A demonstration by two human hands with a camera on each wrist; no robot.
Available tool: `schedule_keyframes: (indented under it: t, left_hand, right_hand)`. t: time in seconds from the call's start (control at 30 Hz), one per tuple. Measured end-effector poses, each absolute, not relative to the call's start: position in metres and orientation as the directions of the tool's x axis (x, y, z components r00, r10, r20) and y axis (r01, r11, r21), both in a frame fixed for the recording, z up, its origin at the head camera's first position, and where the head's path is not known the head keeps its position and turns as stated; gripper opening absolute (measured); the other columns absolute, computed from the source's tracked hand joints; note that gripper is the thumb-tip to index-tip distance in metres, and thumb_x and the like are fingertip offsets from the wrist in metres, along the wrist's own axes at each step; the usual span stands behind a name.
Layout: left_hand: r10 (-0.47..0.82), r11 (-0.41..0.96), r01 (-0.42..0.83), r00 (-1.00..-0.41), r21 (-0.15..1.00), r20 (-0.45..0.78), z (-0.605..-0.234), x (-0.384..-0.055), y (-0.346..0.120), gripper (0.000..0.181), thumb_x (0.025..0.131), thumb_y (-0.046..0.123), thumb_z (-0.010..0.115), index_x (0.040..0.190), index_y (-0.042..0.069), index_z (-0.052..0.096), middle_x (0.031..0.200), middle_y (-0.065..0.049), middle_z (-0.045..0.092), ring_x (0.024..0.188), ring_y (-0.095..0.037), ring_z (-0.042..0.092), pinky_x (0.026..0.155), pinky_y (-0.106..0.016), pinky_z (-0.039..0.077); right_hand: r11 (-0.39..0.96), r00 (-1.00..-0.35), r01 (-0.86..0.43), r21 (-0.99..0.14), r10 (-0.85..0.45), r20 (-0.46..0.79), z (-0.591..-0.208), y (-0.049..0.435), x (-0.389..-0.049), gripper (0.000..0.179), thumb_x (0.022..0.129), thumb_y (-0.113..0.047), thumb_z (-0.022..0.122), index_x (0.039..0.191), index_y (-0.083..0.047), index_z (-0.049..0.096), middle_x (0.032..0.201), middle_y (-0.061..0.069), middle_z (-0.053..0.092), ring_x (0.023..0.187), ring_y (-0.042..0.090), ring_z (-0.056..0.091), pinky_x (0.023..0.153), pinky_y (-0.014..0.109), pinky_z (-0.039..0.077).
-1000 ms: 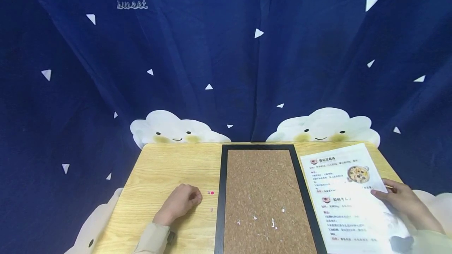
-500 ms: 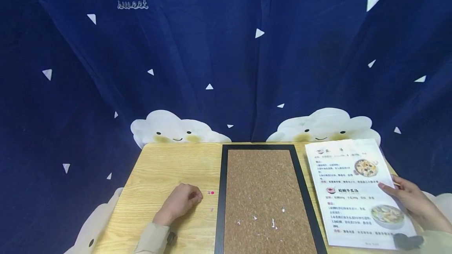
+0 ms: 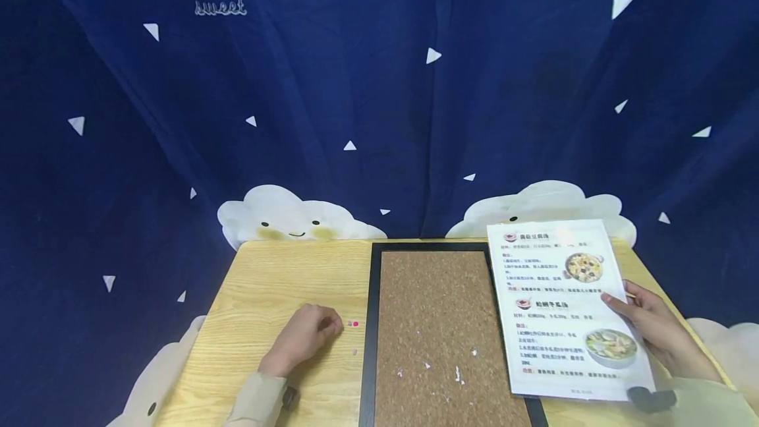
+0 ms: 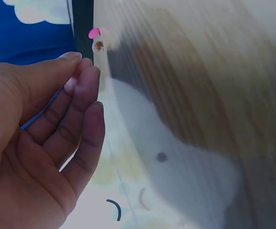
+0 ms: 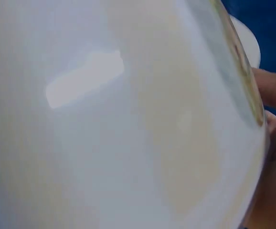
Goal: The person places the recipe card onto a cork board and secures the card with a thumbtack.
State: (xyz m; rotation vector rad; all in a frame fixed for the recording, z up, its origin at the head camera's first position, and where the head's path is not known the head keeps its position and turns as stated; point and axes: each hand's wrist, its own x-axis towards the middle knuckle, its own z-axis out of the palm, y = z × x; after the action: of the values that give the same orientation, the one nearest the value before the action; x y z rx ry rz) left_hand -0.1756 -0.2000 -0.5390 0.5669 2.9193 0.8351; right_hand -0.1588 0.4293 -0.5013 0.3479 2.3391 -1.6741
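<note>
My right hand (image 3: 658, 328) pinches a glossy recipe sheet (image 3: 551, 341) by its right edge, thumb on the front and the other fingers behind. The sheet bears Chinese text and two pictures of soup. Its left side covers part of the right frame of a cork board (image 3: 439, 302). In the right wrist view the sheet (image 5: 95, 143) fills most of the picture, pale and glaring. My left hand (image 3: 305, 338) rests on the table left of the board, fingers loosely curled. In the left wrist view the left hand (image 4: 57, 114) shows nothing clear between its fingertips.
Just beyond the left fingertips lie a bright pink piece (image 3: 355, 324) and a paler pink one (image 3: 354, 352). Several white scraps (image 3: 458, 374) mark the cork. The wooden table (image 3: 279, 275) ends at a blue curtain (image 3: 332, 84) with clouds and triangles.
The sheet, held by my right hand, first shifted right and up, then moved left over the board's right frame. Its glare has gone in the head view. My left hand stays almost still.
</note>
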Motion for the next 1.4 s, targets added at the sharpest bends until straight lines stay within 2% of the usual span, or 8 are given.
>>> schedule_keyframes:
  t: [0.13, 0.2, 0.4, 0.63, 0.77, 1.17, 1.27, 1.4]
  left_hand:
    - [0.359, 0.772, 0.350, -0.929, 0.531, 0.090, -0.536, -0.177, -0.194, 0.009, 0.093, 0.011, 0.075, 0.089, 0.017, 0.080, 0.090, 0.007, 0.079, 0.084, -0.003, 0.069, 0.082, -0.028, 0.058]
    - [0.360, 0.760, 0.356, -0.927, 0.544, 0.104, -0.534, -0.178, -0.189, 0.009, 0.094, 0.012, 0.075, 0.089, 0.017, 0.079, 0.089, 0.008, 0.079, 0.083, -0.003, 0.069, 0.081, -0.027, 0.058]
    - [0.373, 0.730, 0.387, -0.916, 0.563, 0.146, -0.528, -0.186, -0.176, 0.007, 0.096, 0.011, 0.073, 0.092, 0.013, 0.079, 0.087, 0.007, 0.079, 0.079, 0.002, 0.067, 0.073, -0.021, 0.055]
    - [0.355, 0.731, 0.387, -0.919, 0.562, 0.171, -0.525, -0.185, -0.174, 0.007, 0.095, 0.009, 0.073, 0.097, 0.009, 0.080, 0.094, 0.001, 0.080, 0.085, -0.009, 0.074, 0.078, -0.025, 0.059]
    - [0.336, 0.734, 0.374, -0.925, 0.566, 0.177, -0.524, -0.183, -0.176, 0.007, 0.095, 0.007, 0.073, 0.095, 0.010, 0.080, 0.095, 0.000, 0.080, 0.085, -0.010, 0.073, 0.077, -0.024, 0.058]
    - [0.329, 0.719, 0.387, -0.921, 0.578, 0.207, -0.516, -0.190, -0.171, 0.006, 0.096, 0.010, 0.074, 0.094, 0.010, 0.080, 0.093, 0.002, 0.080, 0.077, -0.001, 0.066, 0.073, -0.021, 0.055]
    - [0.318, 0.719, 0.379, -0.925, 0.582, 0.209, -0.513, -0.193, -0.166, 0.007, 0.097, 0.012, 0.073, 0.094, 0.011, 0.080, 0.091, 0.005, 0.079, 0.076, 0.000, 0.064, 0.073, -0.021, 0.054]
    - [0.312, 0.699, 0.379, -0.925, 0.606, 0.218, -0.511, -0.199, -0.159, 0.008, 0.097, 0.013, 0.073, 0.095, 0.011, 0.080, 0.088, 0.005, 0.079, 0.073, 0.001, 0.062, 0.071, -0.020, 0.054]
  right_hand:
    - [0.344, -0.948, 0.306, -0.888, 0.031, -0.316, -0.505, 0.398, -0.164, 0.069, 0.108, -0.040, 0.055, 0.160, -0.003, 0.027, 0.092, -0.027, 0.070, 0.086, 0.009, 0.077, 0.077, 0.035, 0.064]
    - [0.357, -0.953, 0.290, -0.888, 0.025, -0.302, -0.507, 0.383, -0.166, 0.076, 0.109, -0.038, 0.054, 0.161, 0.005, 0.018, 0.092, -0.027, 0.070, 0.085, 0.009, 0.077, 0.076, 0.035, 0.064]
    - [0.307, -0.964, 0.259, -0.916, 0.025, -0.264, -0.512, 0.345, -0.170, 0.071, 0.108, -0.029, 0.058, 0.159, 0.005, 0.024, 0.093, -0.024, 0.074, 0.084, 0.011, 0.078, 0.075, 0.035, 0.064]
    - [0.297, -0.974, 0.189, -0.936, -0.063, -0.217, -0.513, 0.318, -0.174, 0.065, 0.106, -0.018, 0.061, 0.157, 0.007, 0.029, 0.105, 0.003, 0.081, 0.084, 0.017, 0.080, 0.073, 0.036, 0.064]
    - [0.290, -0.967, 0.175, -0.941, -0.126, -0.219, -0.516, 0.308, -0.176, 0.068, 0.103, -0.013, 0.063, 0.157, 0.008, 0.028, 0.106, 0.010, 0.081, 0.085, 0.018, 0.080, 0.073, 0.035, 0.064]
    - [0.256, -0.919, 0.148, -0.955, -0.321, -0.228, -0.530, 0.271, -0.185, 0.069, 0.102, -0.009, 0.063, 0.154, 0.016, 0.025, 0.107, 0.020, 0.079, 0.082, 0.020, 0.080, 0.070, 0.034, 0.064]
    - [0.311, -0.922, 0.136, -0.941, -0.308, -0.235, -0.535, 0.260, -0.186, 0.063, 0.102, -0.007, 0.062, 0.150, 0.017, 0.030, 0.101, 0.020, 0.079, 0.076, 0.022, 0.079, 0.064, 0.034, 0.062]
    - [0.483, -0.945, 0.131, -0.866, -0.204, -0.257, -0.538, 0.247, -0.186, 0.054, 0.099, -0.011, 0.067, 0.140, 0.014, 0.042, 0.090, 0.013, 0.076, 0.067, 0.020, 0.073, 0.058, 0.032, 0.057]
